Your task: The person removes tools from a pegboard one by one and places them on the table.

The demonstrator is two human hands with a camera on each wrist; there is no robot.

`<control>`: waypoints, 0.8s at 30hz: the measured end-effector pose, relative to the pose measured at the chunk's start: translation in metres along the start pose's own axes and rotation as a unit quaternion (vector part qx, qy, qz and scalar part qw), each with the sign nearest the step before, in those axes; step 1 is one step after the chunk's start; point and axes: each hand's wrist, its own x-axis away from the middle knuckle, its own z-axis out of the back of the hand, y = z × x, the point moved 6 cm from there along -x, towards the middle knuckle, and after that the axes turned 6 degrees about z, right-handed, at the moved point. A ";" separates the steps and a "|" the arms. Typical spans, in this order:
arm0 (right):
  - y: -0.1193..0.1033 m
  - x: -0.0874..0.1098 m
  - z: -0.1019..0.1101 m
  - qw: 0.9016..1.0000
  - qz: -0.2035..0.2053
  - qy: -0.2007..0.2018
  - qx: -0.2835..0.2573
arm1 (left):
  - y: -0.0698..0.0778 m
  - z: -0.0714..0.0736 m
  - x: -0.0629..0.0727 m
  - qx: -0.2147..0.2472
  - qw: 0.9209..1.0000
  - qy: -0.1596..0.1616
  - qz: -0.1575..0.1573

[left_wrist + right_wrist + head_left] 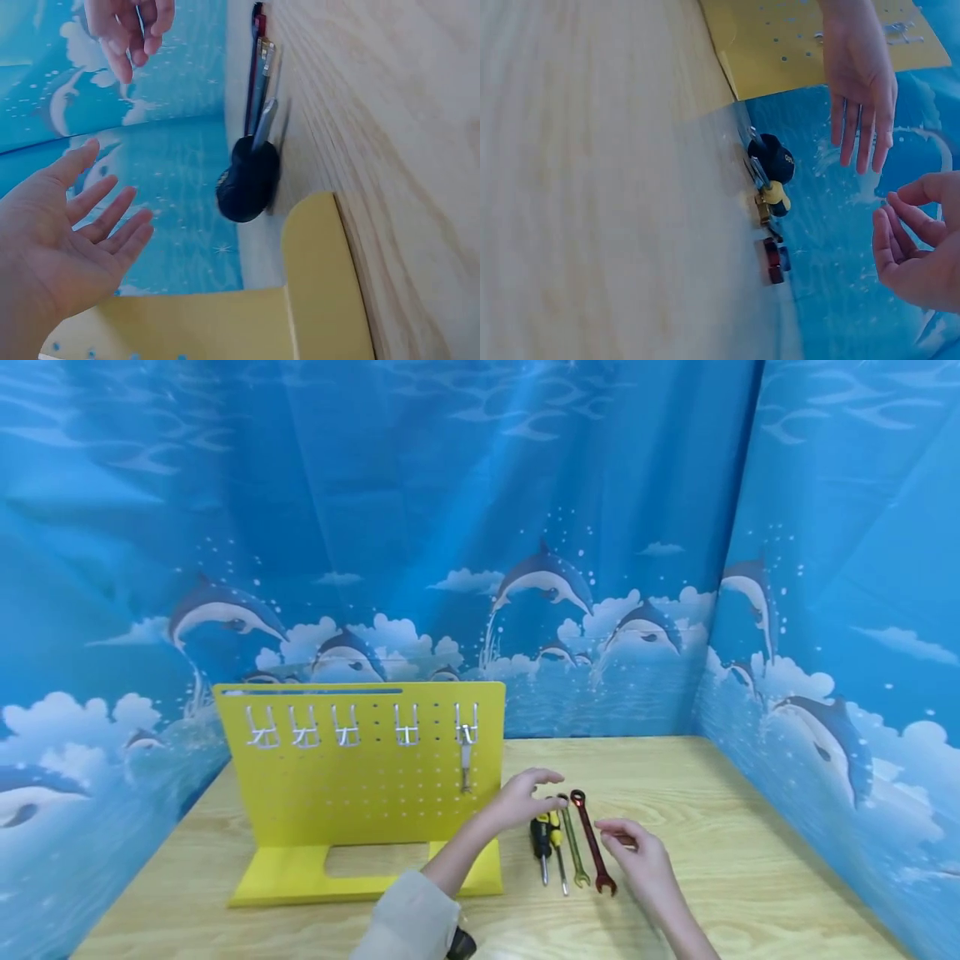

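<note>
My left hand [519,800] hovers over the handle ends of two screwdrivers, its fingers spread and nothing in them. One is a stubby black-handled screwdriver [540,838]; beside it lies a yellow-and-black screwdriver [556,836]. To their right are a green combination wrench [573,846] and a red combination wrench [593,845], all roughly parallel on the table. Just right of the red wrench is my right hand [642,862], raised and loosely bent. In the right wrist view, that hand's thumb [922,187] and fingertips come close together, with no object visible between them.
A yellow pegboard [337,793] stands upright at the left on the wooden table [720,810]. Several metal hooks [347,727] line its upper part; a small silver tool [466,764] hangs from the rightmost. A black object [461,945] shows partly beside my left sleeve. Dolphin-print curtains surround the table.
</note>
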 end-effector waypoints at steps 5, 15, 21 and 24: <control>-0.021 -0.005 -0.006 1.000 0.011 -0.011 -0.008 | 0.006 0.012 0.020 0.020 1.000 -0.008 -0.014; -0.053 -0.018 -0.038 0.998 0.025 -0.040 -0.051 | 0.002 0.058 0.066 0.067 0.996 0.056 -0.026; -0.073 -0.028 -0.062 0.995 0.060 -0.059 -0.061 | -0.005 0.090 0.088 0.102 0.984 0.145 -0.033; -0.081 -0.032 -0.075 0.992 0.081 -0.067 -0.067 | -0.008 0.101 0.093 0.118 0.974 0.190 -0.034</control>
